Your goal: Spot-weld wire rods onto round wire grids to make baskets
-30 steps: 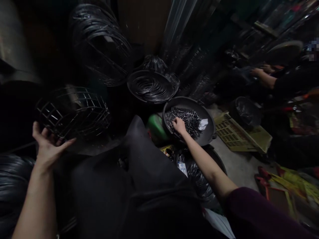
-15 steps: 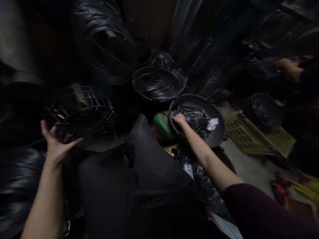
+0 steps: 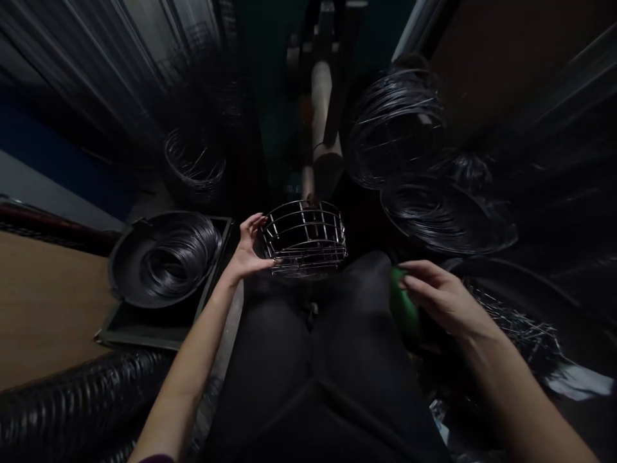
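My left hand (image 3: 247, 252) grips the left side of a round wire basket (image 3: 304, 236), thumb along its lower rim and fingers curled at its upper rim, just beyond my knees in black trousers (image 3: 313, 347). My right hand (image 3: 434, 292) hovers to the right of the basket, apart from it, with its fingertips pressed together in a pinch; what it holds is too small to see. Behind that hand, a dark pan of short wire pieces (image 3: 520, 321) sits at the right edge.
A black pan with a coil of wire (image 3: 166, 257) rests on a tray at the left, beside a wooden board (image 3: 38, 302). Large wire coils (image 3: 400, 122) stand at the upper right. A green object (image 3: 398, 307) lies by my right knee. Black ribbed hose (image 3: 72, 405) runs bottom left.
The view swung left. My right hand left the pan of wire pieces and moved toward the basket. My left hand closed on the basket and brought it in front of my knees.
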### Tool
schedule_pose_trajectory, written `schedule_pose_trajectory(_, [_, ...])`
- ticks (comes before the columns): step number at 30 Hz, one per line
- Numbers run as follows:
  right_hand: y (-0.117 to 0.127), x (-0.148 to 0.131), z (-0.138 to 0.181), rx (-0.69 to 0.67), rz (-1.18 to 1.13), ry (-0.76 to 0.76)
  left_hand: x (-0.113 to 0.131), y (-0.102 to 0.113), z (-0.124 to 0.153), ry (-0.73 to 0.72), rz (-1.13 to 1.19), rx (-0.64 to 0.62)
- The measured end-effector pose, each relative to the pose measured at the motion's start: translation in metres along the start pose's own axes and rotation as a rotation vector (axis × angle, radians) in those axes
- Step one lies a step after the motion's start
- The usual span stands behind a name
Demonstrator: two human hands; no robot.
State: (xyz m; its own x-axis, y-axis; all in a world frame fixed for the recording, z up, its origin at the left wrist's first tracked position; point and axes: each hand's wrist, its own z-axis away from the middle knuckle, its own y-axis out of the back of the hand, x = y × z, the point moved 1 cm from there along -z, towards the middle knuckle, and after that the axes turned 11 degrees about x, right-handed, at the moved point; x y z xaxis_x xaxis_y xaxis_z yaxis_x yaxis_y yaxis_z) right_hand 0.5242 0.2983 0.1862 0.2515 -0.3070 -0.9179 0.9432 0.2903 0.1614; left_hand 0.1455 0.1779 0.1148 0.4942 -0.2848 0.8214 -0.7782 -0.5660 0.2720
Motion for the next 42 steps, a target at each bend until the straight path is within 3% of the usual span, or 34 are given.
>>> schedule_pose_trajectory(3, [-0.06,-0.032,0.003,-0.332,0.076,-0.078,0.025,-0.001,-0.005,-0.117,-0.18,-0.125])
schedule_pose_trajectory(5, [-0.089,-0.042,-0.003,-0.431,0.14,-0.052,0.037,-0.005,-0.01,-0.158,-0.321,-0.201])
schedule_pose_trajectory(7, [-0.108,-0.046,-0.01,-0.414,0.211,0.089,0.045,-0.009,-0.012,-0.18,-0.424,-0.253])
schedule_pose_trajectory(10, [-0.122,-0.044,-0.018,-0.288,0.409,0.456,0.05,-0.013,-0.014,-0.215,-0.475,-0.28])
schedule_pose_trajectory(14, [-0.125,-0.037,-0.017,-0.205,0.766,0.839,0.049,-0.016,-0.013,-0.216,-0.464,-0.291])
schedule_pose_trajectory(19, [-0.123,-0.029,-0.014,-0.177,1.094,0.986,0.048,-0.022,-0.013,-0.198,-0.445,-0.3])
schedule_pose_trajectory(24, [-0.123,-0.027,-0.011,-0.245,1.369,1.091,0.048,-0.024,-0.012,-0.176,-0.453,-0.3])
schedule_pose_trajectory(33, [-0.127,-0.054,-0.021,-0.268,1.491,1.22,0.036,-0.029,-0.027,-0.14,-0.373,-0.267])
schedule_pose_trajectory(42, [-0.123,-0.057,-0.02,-0.228,1.455,1.252,0.041,-0.035,-0.023,-0.115,-0.347,-0.212])
